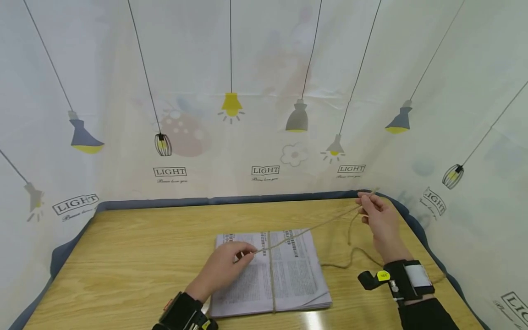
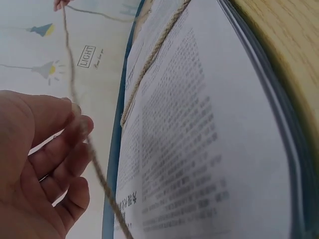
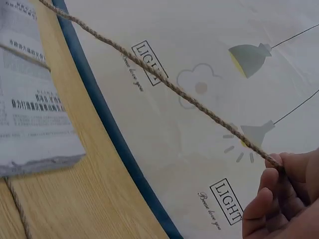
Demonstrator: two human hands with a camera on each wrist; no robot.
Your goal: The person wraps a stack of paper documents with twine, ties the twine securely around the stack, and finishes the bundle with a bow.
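Fingertips and thumb of the left hand [image 1: 224, 266] pinch a thin, tan, twisted-fibre rope [image 3: 199, 105] near the centre of the head view, the other fingers loosely bent. Toward the upper right of the table area, the right hand [image 1: 381, 222] grips the same rope between thumb and bent fingers, and the line runs straight between the two hands, slanting up to the right. Below the left hand, at the lower centre, a flat rectangular stack of grey-white printed newspapers [image 1: 294, 279] lies on a yellow wood-grain tabletop [image 1: 144, 256]. One tan strand [image 1: 272, 275] runs across its top from far edge to near edge; the stretched line crosses above it, and whether they touch there cannot be told. More cord lies loosely curved right of the stack. Black bands with small cameras circle both wrists. Behind the table, a white cloth backdrop [image 1: 198, 46] printed with hanging lamps fills the upper frame, with a dark blue border along its bottom.
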